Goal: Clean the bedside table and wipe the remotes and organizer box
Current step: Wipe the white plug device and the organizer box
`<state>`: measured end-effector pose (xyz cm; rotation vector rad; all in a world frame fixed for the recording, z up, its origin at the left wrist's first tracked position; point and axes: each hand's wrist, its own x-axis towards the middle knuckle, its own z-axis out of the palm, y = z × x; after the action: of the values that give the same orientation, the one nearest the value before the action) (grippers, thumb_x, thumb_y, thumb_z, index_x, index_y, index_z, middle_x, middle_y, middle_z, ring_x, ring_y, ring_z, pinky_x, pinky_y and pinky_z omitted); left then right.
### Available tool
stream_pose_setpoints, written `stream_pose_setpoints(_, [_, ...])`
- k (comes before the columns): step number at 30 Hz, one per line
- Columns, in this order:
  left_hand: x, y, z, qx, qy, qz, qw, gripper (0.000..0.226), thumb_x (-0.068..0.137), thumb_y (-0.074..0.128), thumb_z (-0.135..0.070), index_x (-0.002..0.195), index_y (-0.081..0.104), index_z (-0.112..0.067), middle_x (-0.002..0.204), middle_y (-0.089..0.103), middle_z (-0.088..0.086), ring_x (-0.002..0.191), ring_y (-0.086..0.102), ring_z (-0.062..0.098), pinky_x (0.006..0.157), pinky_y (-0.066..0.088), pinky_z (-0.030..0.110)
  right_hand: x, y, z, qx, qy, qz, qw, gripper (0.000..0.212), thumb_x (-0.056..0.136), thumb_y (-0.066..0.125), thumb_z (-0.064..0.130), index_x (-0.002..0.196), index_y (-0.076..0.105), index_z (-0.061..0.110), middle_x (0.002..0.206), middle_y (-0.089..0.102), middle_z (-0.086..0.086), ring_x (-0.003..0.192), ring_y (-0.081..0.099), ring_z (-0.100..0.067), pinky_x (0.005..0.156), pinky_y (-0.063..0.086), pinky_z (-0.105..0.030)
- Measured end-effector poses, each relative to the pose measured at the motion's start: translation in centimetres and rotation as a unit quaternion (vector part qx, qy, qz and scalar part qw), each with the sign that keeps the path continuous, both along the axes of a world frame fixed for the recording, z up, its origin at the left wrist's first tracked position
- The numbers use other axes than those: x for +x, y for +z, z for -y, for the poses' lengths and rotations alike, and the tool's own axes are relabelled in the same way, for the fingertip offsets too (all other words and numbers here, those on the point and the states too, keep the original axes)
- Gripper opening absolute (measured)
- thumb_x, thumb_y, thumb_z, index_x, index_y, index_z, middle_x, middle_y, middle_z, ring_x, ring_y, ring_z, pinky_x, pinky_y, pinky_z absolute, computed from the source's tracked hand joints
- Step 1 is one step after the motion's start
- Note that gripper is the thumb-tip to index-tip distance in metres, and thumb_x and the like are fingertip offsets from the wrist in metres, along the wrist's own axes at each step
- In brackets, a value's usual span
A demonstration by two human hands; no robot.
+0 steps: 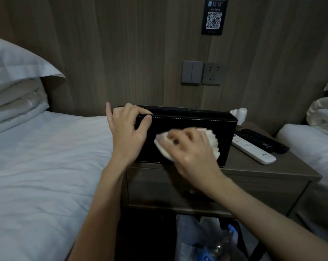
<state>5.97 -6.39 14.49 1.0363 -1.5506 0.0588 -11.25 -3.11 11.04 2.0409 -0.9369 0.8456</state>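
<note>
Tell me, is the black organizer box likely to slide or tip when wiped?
The organizer box looks stiff: its stitched edges are straight under the right hand pressing the cloth. It could slide or tip backward, probably why the left hand grips its top corner.

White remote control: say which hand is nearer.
Right. Right hand, white cloth in grip, wipes the black leather box beside the white remote; left hand holds the box's opposite end.

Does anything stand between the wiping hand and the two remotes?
Nothing visible does. The right hand holds the white cloth against the organizer box front; the white remote and black remote lie just right of the box on the bedside table, with no object between.
</note>
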Motion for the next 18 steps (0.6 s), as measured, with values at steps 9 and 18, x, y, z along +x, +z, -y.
stream_pose_setpoints(9, [0.3,-0.4,-0.7,-0.019,-0.02,0.021,0.999,0.026,0.088,0.047,-0.019,0.1,0.069,-0.026,0.098,0.057,-0.015,0.114,0.046,0.005,0.114,-0.017,0.024,-1.9,-0.9,-1.8,0.036,0.039,-0.122,0.991,0.031,0.096,0.048,0.013,0.123,0.063,0.012,0.104,0.064,-0.008,0.078,0.053,-0.028,0.062,0.045,-0.039])
stream_pose_setpoints(18, [-2.8,-0.2,-2.6,-0.004,-0.061,0.117,0.991,0.048,0.085,0.041,-0.008,0.126,0.061,-0.023,0.119,0.06,-0.004,0.131,0.04,0.013,0.117,-0.013,0.021,-3.3,2.8,-0.2,-0.088,-0.041,0.054,0.994,0.025,0.089,0.062,0.011,0.112,0.069,0.015,0.111,0.067,-0.004,0.097,0.047,-0.024,0.074,0.039,-0.04])
